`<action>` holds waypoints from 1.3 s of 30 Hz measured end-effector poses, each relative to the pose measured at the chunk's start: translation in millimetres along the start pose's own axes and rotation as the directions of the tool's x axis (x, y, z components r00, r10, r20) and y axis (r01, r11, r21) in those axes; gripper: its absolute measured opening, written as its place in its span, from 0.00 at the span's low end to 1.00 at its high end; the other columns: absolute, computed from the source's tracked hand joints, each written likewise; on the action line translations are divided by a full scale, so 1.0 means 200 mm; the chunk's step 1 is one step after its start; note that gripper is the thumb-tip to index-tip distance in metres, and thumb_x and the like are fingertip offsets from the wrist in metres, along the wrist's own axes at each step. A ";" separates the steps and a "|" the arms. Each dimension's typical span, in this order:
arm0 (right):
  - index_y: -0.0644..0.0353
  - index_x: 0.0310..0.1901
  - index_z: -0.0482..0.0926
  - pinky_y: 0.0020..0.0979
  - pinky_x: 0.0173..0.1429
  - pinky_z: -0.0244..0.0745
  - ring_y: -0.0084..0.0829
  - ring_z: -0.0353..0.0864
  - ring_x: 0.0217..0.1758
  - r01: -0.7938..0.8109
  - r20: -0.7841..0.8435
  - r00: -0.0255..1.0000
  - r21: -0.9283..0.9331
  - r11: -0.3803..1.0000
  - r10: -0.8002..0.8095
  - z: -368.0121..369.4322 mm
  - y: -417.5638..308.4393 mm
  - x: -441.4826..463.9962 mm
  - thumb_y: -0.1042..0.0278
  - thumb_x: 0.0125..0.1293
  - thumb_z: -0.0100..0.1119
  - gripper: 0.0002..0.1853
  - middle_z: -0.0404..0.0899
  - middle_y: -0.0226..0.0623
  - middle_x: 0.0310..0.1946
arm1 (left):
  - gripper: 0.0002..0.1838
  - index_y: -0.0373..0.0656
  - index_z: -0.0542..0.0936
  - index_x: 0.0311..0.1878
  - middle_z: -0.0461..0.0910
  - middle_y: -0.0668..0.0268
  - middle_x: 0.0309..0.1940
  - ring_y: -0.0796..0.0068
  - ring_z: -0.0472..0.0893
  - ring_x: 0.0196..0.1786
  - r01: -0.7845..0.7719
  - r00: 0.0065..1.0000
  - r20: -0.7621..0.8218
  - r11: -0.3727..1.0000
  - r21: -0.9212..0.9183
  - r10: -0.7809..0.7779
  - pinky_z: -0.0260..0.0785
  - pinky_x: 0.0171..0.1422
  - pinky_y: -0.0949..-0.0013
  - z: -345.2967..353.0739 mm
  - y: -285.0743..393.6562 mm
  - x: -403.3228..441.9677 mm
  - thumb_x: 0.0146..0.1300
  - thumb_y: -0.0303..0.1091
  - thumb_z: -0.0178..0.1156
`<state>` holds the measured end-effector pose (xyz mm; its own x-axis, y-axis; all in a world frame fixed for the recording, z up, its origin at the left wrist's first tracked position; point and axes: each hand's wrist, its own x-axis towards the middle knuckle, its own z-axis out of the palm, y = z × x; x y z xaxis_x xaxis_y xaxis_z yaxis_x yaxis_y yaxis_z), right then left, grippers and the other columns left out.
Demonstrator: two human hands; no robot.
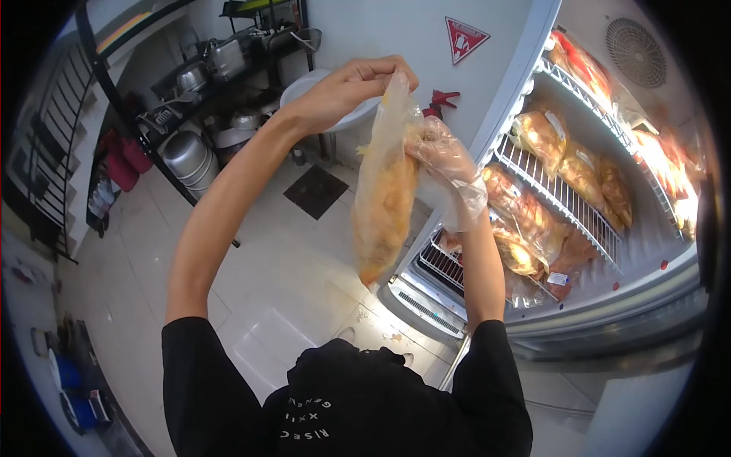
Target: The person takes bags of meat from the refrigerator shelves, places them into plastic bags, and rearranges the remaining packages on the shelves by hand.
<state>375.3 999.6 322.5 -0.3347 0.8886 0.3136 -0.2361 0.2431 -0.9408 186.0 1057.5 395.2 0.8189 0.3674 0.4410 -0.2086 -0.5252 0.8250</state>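
A clear plastic bag of yellow-orange food point(386, 202) hangs in front of me, long and narrowing at its bottom end. My left hand point(364, 84) is bare and pinches the bag's top edge, fingers closed. In a loose clear plastic glove, my right hand point(442, 152) grips the bag's upper right side; its fingertips are partly hidden by the bag. What exactly the food is cannot be made out through the cloudy plastic.
On the right stands an open fridge with wire shelves point(560, 198) holding several bagged foods point(582, 175). A black rack point(171, 133) with pots point(190, 160) is at the back left, near a white basin point(297, 90). A floor drain cover point(316, 190) lies ahead.
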 end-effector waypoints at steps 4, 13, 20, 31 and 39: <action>0.66 0.31 0.79 0.23 0.38 0.68 0.19 0.72 0.30 0.031 -0.188 0.978 -0.298 0.954 -0.090 0.02 0.07 0.04 0.65 0.59 0.61 0.11 0.78 0.28 0.26 | 0.16 0.43 0.74 0.36 0.71 0.75 0.36 0.85 0.69 0.39 0.083 0.988 -0.131 0.997 0.005 -0.081 0.61 0.50 0.77 -0.03 -0.09 -0.02 0.67 0.47 0.48; 0.67 0.30 0.79 0.24 0.30 0.66 0.18 0.70 0.23 -0.019 -0.390 0.889 -0.558 0.830 -0.242 0.15 0.21 0.15 0.65 0.60 0.57 0.11 0.77 0.32 0.20 | 0.24 0.40 0.74 0.55 0.74 0.68 0.52 0.78 0.71 0.49 -0.050 0.658 -0.701 0.914 -0.403 -0.273 0.64 0.53 0.76 -0.03 -0.41 -0.39 0.66 0.49 0.50; 0.63 0.31 0.81 0.25 0.26 0.67 0.23 0.69 0.15 -0.117 -0.478 0.809 -0.702 0.702 -0.343 0.11 0.29 0.28 0.62 0.59 0.59 0.11 0.76 0.30 0.16 | 0.20 0.37 0.79 0.46 0.81 0.63 0.41 0.83 0.74 0.41 0.302 0.647 -0.762 0.922 0.240 -0.013 0.65 0.48 0.76 0.05 -0.67 -0.59 0.64 0.44 0.53; 0.66 0.30 0.79 0.24 0.23 0.57 0.16 0.64 0.20 0.129 -0.454 0.740 -0.629 0.767 -0.497 0.16 0.32 0.16 0.64 0.66 0.51 0.15 0.71 0.24 0.16 | 0.17 0.33 0.80 0.29 0.76 0.54 0.18 0.74 0.74 0.20 0.534 0.562 -0.825 0.736 0.417 0.060 0.63 0.28 0.67 0.06 -0.47 -0.44 0.60 0.40 0.54; 0.64 0.33 0.80 0.26 0.32 0.66 0.23 0.72 0.29 -0.091 -0.564 0.687 -0.693 0.715 -0.459 0.12 0.28 -0.04 0.61 0.66 0.51 0.14 0.75 0.34 0.23 | 0.18 0.31 0.79 0.27 0.78 0.58 0.19 0.74 0.75 0.23 0.456 0.731 -0.683 0.742 0.490 0.002 0.67 0.32 0.69 0.07 -0.37 -0.32 0.60 0.39 0.54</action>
<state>341.9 996.8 269.6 0.3928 0.7177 0.5750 0.4945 0.3623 -0.7901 156.6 1062.4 301.0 0.2328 0.7916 0.5650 0.4811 -0.5986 0.6405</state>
